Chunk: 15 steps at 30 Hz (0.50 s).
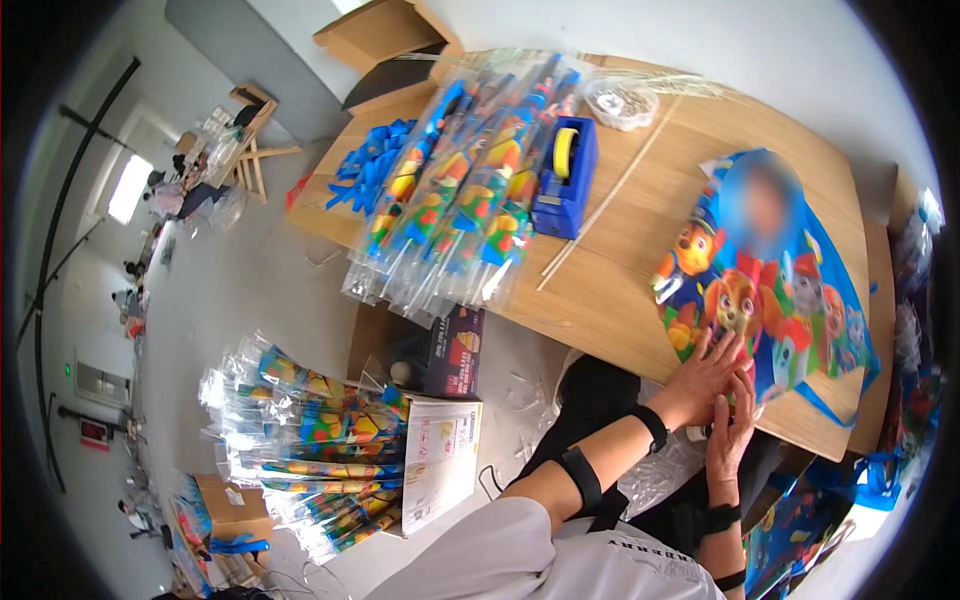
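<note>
A printed kite (790, 330) in bright colours with cartoon puppies and blue edging lies spread on the right part of the wooden table. My left hand (703, 378) rests on its near lower part, fingers stretched out across the fabric. Close beside it, my right hand (732, 425) is at the table's near edge, its fingers bent together at the kite's lower border; what lies between the fingertips is partly hidden. A blue strip of the kite hangs past the table edge at the right.
Bagged, rolled kites (470, 175) lie on the table (620, 255) near blue ribbons (370, 165), a blue tape dispenser (567, 180), thin sticks (610, 195) and a clear tub (622, 103). More bagged kites (330, 430) stick out of a carton (440, 465) at lower left.
</note>
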### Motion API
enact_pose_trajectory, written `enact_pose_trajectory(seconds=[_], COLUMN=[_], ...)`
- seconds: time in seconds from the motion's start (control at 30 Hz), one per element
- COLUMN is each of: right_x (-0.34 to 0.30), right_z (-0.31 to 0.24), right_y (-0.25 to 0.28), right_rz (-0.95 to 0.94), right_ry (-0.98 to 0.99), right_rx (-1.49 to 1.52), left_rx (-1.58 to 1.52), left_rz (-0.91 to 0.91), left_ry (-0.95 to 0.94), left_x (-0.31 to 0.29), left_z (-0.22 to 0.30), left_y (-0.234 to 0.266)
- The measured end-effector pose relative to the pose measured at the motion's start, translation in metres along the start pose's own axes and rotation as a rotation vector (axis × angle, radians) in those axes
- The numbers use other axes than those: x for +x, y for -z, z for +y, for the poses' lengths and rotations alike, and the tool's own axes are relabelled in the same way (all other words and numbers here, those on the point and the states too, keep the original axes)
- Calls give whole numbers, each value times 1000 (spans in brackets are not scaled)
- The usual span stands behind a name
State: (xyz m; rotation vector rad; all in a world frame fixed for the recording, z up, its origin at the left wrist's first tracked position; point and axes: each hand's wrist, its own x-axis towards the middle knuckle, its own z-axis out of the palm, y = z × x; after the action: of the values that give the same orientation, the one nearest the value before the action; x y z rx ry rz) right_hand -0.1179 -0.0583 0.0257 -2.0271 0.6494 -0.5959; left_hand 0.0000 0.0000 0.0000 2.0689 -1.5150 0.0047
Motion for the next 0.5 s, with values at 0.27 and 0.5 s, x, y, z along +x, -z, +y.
enact_pose_trajectory(seconds=[0.27, 0.5], right_x=[20, 41], right_z=[11, -59], right_y=[-26, -121], right_rz=[-5, -303], right_ry=[201, 502], right_rx=[-354, -279], left_rx=[-462, -376], left_rz=[138, 583], left_ry=[255, 605], left_x=[-62, -140], left_z=[-80, -241], left_y=[143, 346])
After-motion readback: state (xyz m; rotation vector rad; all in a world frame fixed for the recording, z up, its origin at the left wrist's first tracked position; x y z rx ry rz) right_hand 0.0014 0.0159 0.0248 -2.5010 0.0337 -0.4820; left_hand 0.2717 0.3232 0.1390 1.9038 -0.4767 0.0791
